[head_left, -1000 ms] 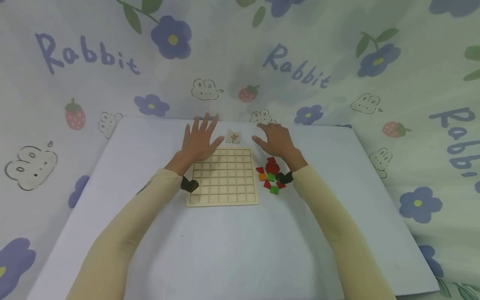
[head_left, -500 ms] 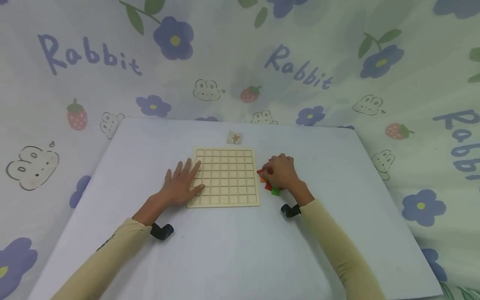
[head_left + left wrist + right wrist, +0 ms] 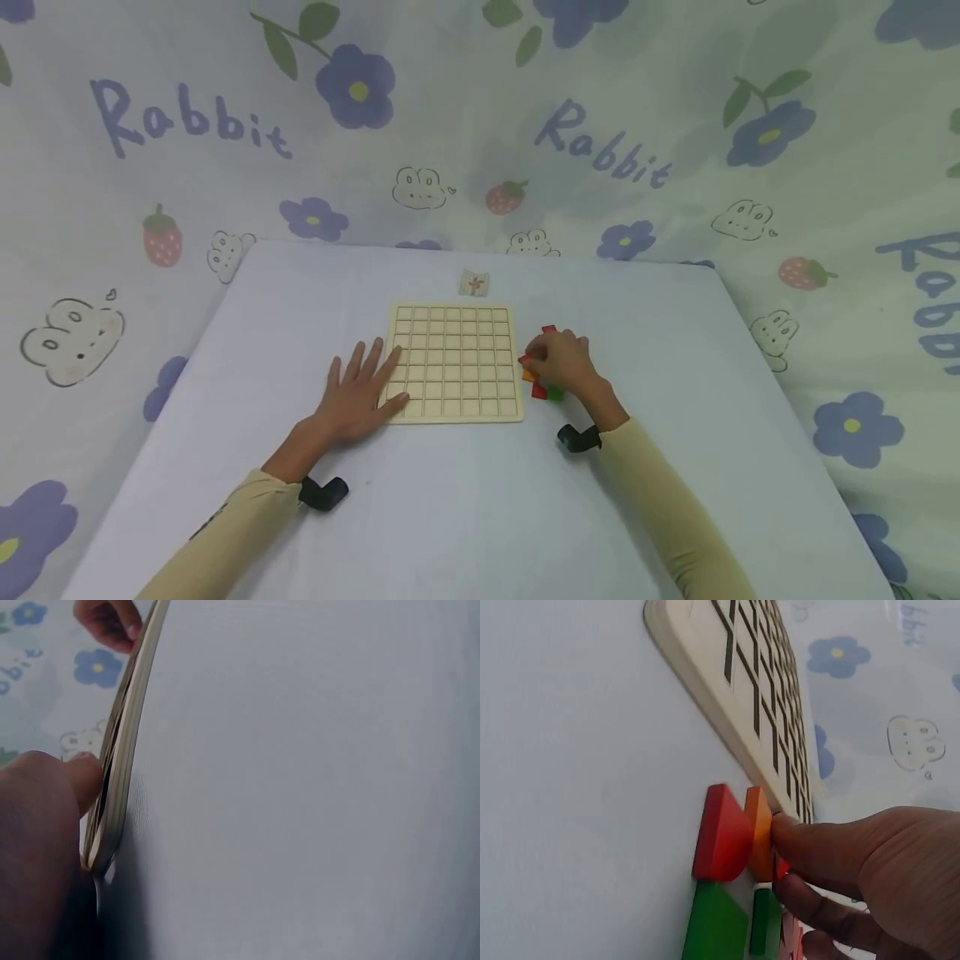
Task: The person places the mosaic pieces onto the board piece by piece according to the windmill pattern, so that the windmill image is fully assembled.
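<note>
A pale wooden grid board [image 3: 455, 363] lies on the white table. My left hand [image 3: 352, 404] rests at its left edge with fingers spread, the thumb and fingertips over the rim. To the right of the board, my right hand [image 3: 564, 360] reaches into a group of small coloured pieces, fingers curled. Between thumb and forefinger it pinches a red piece [image 3: 781, 866], mostly covered by the fingers. Around it in the right wrist view are another red piece [image 3: 724, 836], an orange piece [image 3: 758, 832] and a green piece [image 3: 716, 922]. The hand hides other pieces in the head view.
Beyond the board lies a small square card [image 3: 474, 283] with a reddish-brown figure on it. A patterned cloth [image 3: 465, 108] hangs behind the table [image 3: 465, 500]. Each wrist carries a black camera.
Both hands have come back from the table's far side. The left has settled on the board's left edge; the right has come down onto the coloured pieces and taken hold of a red one.
</note>
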The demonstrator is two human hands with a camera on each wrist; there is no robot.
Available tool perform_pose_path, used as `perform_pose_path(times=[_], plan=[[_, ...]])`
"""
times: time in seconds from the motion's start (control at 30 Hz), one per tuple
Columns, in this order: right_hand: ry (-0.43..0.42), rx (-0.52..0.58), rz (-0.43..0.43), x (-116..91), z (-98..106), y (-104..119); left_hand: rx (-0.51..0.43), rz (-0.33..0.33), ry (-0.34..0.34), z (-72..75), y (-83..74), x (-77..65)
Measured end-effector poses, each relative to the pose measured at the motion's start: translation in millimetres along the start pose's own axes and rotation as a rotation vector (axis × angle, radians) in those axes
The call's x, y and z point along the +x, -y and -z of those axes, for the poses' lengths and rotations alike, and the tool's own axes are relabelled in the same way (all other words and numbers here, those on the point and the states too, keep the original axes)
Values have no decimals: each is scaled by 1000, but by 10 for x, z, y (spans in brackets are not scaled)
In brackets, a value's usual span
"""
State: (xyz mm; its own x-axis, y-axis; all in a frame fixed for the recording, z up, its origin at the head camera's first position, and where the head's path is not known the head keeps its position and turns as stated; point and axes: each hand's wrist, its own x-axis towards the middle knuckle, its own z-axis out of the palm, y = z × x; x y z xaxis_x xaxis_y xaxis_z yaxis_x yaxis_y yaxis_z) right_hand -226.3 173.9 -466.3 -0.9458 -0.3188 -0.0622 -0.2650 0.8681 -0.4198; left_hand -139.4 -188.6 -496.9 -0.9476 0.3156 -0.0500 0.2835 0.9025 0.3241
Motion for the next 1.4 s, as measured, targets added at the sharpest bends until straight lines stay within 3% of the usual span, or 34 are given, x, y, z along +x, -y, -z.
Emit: perform_pose_path(times=[0.2,0.33,0.47,0.67,0.8,1.0,1.3,1.4], plan=[[-59,187,-20,47,26,131,1,-6,-48,18,7,-8],[-124,308,15,169,54,254,-5,-4,-56,30,-16,-20],[-123,427,71,343,-11,395,-25,-21,-85,15,-23,-35],[-115,502,121,600,-167,631,-1,-21,-91,7,-36,-28],[-111,524,82,712,-254,756,16,-12,-77,-11,-31,-24],[-122,459,77,802,-352,841,18,-5,-88,-52,-17,-24],[-84,175,139,842,-420,871,16,1,-71,-33,-12,-26],[-66,169,169,838,-430,840,12,-2,-78,-49,-14,-28]])
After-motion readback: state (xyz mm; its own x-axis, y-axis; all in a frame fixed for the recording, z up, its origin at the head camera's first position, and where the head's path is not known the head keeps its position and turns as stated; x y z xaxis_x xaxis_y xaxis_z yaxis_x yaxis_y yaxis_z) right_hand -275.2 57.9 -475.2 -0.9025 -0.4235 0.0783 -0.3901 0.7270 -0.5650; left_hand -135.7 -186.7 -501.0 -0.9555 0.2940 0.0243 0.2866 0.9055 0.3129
